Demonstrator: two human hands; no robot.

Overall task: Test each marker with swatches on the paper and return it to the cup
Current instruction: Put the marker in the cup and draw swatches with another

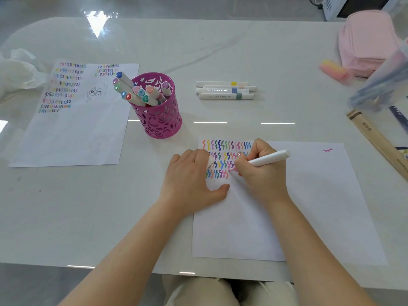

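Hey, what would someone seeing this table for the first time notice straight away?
The magenta cutout cup, left of centre and packed with markers, stands out most. Near the front, the right hand grips a white marker over rows of coloured squiggles on the paper, while the left hand, holding a white cap, rests on the sheet.

Left grip [189, 175] and right grip [262, 173] are bare, as are both forearms [136, 250]; light beige trousers [194, 292], creased, cover the lap.
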